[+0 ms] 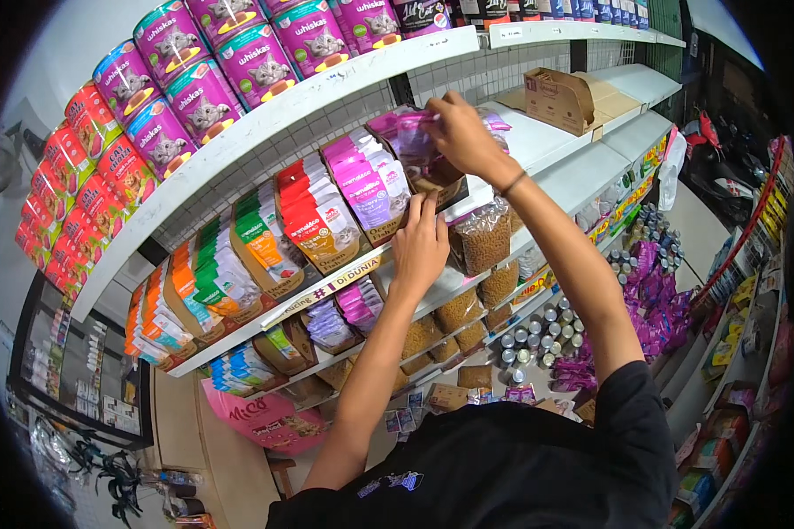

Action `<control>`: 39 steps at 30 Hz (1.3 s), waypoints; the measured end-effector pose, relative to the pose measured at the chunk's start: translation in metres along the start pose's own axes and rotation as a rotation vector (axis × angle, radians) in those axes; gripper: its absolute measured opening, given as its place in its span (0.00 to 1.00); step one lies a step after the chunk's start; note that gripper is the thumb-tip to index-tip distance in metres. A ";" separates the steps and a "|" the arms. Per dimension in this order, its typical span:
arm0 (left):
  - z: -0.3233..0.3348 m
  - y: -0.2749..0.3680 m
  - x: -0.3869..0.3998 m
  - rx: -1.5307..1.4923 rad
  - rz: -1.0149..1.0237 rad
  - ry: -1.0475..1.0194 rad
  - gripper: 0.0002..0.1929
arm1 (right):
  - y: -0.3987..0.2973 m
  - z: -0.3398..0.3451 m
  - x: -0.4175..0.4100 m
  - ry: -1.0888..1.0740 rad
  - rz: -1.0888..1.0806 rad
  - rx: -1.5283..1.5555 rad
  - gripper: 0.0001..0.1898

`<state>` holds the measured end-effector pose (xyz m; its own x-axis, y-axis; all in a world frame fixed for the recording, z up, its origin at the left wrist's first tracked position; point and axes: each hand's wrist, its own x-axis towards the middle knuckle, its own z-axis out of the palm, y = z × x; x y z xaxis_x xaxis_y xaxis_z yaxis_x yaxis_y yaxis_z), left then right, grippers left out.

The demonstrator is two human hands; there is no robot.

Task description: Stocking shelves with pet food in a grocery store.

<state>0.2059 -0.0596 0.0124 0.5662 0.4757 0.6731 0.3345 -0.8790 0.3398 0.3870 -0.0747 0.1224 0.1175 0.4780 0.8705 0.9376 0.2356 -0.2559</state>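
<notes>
Before me a white shelf (370, 254) carries a row of open cardboard display boxes of pet food pouches, orange, green, red and purple. My left hand (421, 251) rests with its fingertips on the front edge of the rightmost box (451, 192), beside the box of light purple pouches (368, 185). Above that rightmost box my right hand (460, 135) pinches a purple plastic pouch (415, 132) by its upper part. More purple pouches (495, 122) show behind my right wrist. How full the rightmost box is cannot be told.
Whiskas cans (264, 69) and red cans (92, 211) stand on the upper shelf. An open cardboard box (559, 102) sits farther right. Bags of brown kibble (483, 241) fill lower levels. Small cans (542, 337) and purple pouches (655, 311) cover part of the floor.
</notes>
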 end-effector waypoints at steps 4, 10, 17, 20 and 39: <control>0.001 0.003 0.011 0.001 0.016 -0.040 0.18 | 0.038 0.062 0.008 -0.201 0.077 -0.079 0.23; -0.013 -0.009 0.003 -0.142 0.013 -0.037 0.15 | 0.017 0.096 0.002 -0.035 0.077 -0.153 0.24; 0.003 -0.008 0.006 -0.250 0.048 -0.009 0.15 | 0.056 0.110 0.000 -0.251 0.086 -0.220 0.16; 0.001 -0.018 0.002 -0.222 0.036 0.017 0.16 | 0.044 0.093 0.002 -0.293 -0.056 -0.126 0.15; -0.005 -0.013 0.004 -0.277 -0.008 -0.010 0.18 | 0.167 -0.010 -0.057 -0.158 0.841 0.338 0.11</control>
<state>0.1999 -0.0469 0.0141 0.5719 0.4820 0.6638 0.1214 -0.8500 0.5126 0.5403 -0.0712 0.0344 0.6481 0.7080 0.2803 0.4148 -0.0195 -0.9097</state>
